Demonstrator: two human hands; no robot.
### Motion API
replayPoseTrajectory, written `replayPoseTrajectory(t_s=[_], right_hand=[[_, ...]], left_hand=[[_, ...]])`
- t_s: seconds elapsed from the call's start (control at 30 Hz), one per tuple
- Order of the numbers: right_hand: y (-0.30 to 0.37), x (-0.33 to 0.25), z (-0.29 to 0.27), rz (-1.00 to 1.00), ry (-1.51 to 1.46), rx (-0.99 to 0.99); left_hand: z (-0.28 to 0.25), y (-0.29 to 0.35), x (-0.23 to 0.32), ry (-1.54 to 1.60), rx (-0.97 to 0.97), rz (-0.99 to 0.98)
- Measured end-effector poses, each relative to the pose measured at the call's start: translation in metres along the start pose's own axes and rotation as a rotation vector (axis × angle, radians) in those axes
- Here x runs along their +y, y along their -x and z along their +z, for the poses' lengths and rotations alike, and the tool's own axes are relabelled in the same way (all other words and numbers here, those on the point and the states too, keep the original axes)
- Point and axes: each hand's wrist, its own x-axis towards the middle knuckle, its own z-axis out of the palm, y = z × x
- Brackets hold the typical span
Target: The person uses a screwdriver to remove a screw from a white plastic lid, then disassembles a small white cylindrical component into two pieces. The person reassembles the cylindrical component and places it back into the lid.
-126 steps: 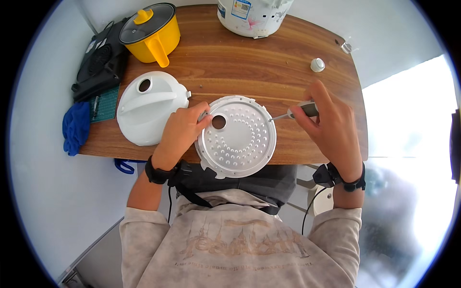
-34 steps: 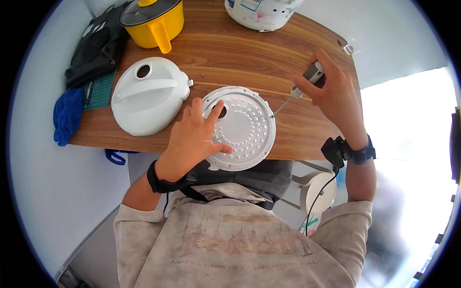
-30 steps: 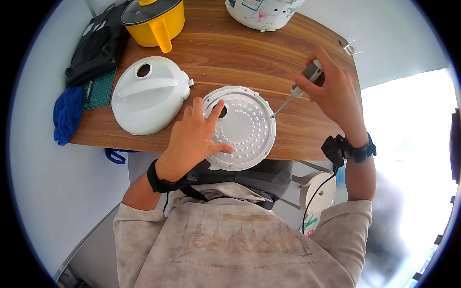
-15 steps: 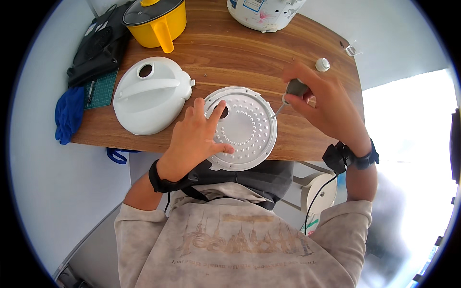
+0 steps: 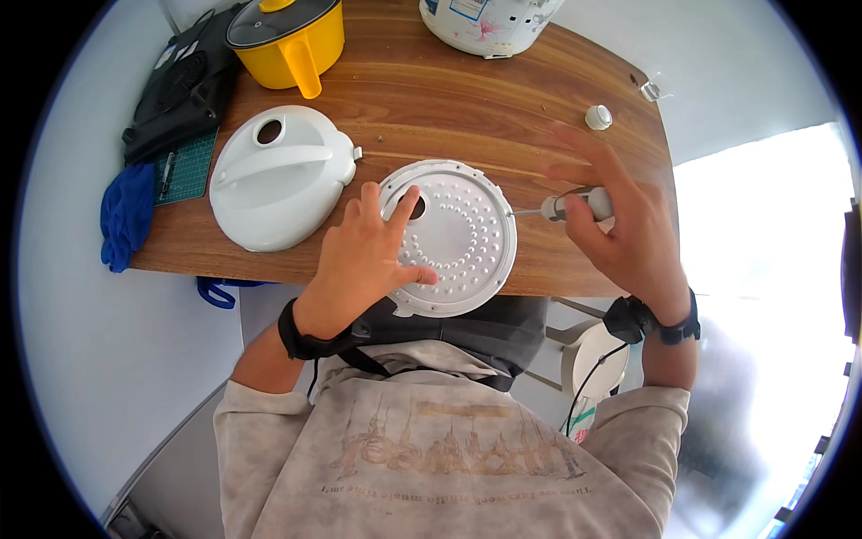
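Observation:
A round silver inner lid plate (image 5: 462,235), with rings of small bumps and a hole, lies at the table's front edge, its near side overhanging. My left hand (image 5: 364,247) rests on its left part with fingers spread, partly covering the hole. In my right hand (image 5: 628,225) is a screwdriver (image 5: 558,207) with a grey handle, lying nearly level. Its tip meets the plate's right rim. The thumb is against the handle while the other fingers are raised and slightly blurred. Left of the plate sits a white domed lid (image 5: 278,184) with a round opening.
A yellow pot (image 5: 296,54) and a white flowered cooker body (image 5: 489,27) stand at the back. Along the left are a black appliance (image 5: 184,85), a green cutting mat (image 5: 190,169) and a blue cloth (image 5: 127,216). A small white cap (image 5: 599,117) lies at the right.
My right hand has lowered toward me, and the screwdriver has swung from steeply tilted to nearly level, its tip still at the rim. My left hand keeps its place on the plate.

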Motion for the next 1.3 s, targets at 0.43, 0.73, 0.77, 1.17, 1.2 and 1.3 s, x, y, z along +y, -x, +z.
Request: replayPoseTrajectory(t_s=[0.43, 0.73, 0.77, 1.17, 1.2, 1.3], right_hand=[[0.0, -0.013, -0.019, 0.192, 0.038, -0.202], [0.006, -0.009, -0.027, 0.195, 0.099, -0.264], [0.006, -0.008, -0.027, 0.2, 0.107, -0.26], [-0.008, -0.001, -0.022, 0.342, 0.281, -0.305], [-0.007, 0.002, -0.022, 0.287, 0.255, -0.296], [-0.007, 0.008, -0.022, 0.169, 0.179, -0.275]], left_hand=[[0.001, 0.001, 0.001, 0.005, -0.009, -0.008], [0.001, 0.002, 0.0, -0.003, 0.0, -0.003], [0.002, 0.002, 0.0, -0.005, 0.003, -0.003], [0.007, 0.001, -0.002, 0.005, 0.104, 0.049], [0.007, 0.002, -0.001, 0.002, 0.108, 0.052], [0.006, 0.002, -0.001, -0.001, 0.082, 0.041]])
